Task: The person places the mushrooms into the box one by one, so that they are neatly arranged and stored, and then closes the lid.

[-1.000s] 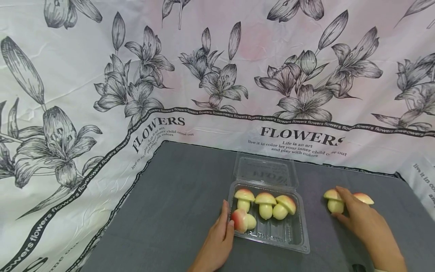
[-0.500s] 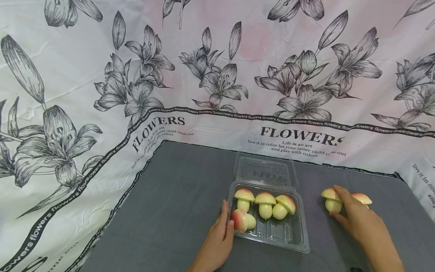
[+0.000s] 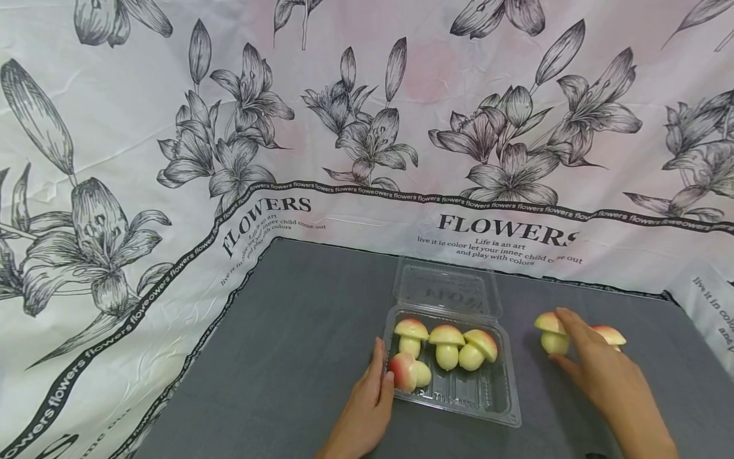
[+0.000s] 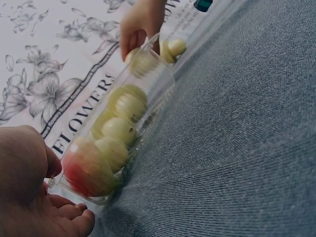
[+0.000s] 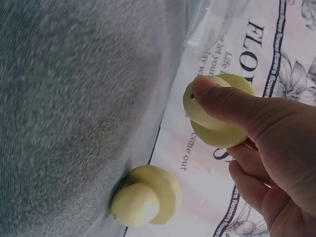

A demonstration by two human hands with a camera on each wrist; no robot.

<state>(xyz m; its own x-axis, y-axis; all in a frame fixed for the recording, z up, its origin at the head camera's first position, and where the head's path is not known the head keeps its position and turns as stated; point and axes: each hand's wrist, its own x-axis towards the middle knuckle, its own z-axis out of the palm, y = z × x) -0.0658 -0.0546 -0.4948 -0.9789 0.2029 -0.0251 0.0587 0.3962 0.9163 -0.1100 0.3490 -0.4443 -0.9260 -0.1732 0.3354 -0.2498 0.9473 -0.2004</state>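
Observation:
My left hand (image 3: 362, 408) grips the left side of a clear plastic clamshell box (image 3: 507, 417), thumb at the rim. Inside lie several toy mushrooms, pale yellow with reddish caps; one of them (image 3: 405, 372) lies on its side near my left thumb. To the right of the box, my right hand (image 3: 604, 366) pinches another toy mushroom (image 5: 222, 111) between thumb and fingers, and in the right wrist view it shows raised above the table. One more mushroom (image 5: 148, 197) rests on the table, partly hidden behind the right hand in the head view.
The box's hinged lid (image 3: 447, 287) stands open at the back, close to the flower-printed cloth (image 3: 367, 220) that hangs behind the grey table (image 3: 287, 331). A small dark object (image 4: 203, 5) shows near the right arm.
My right hand has moved a little left toward the box, carrying the toy mushroom along and slightly up. The left hand and the box have stayed in place.

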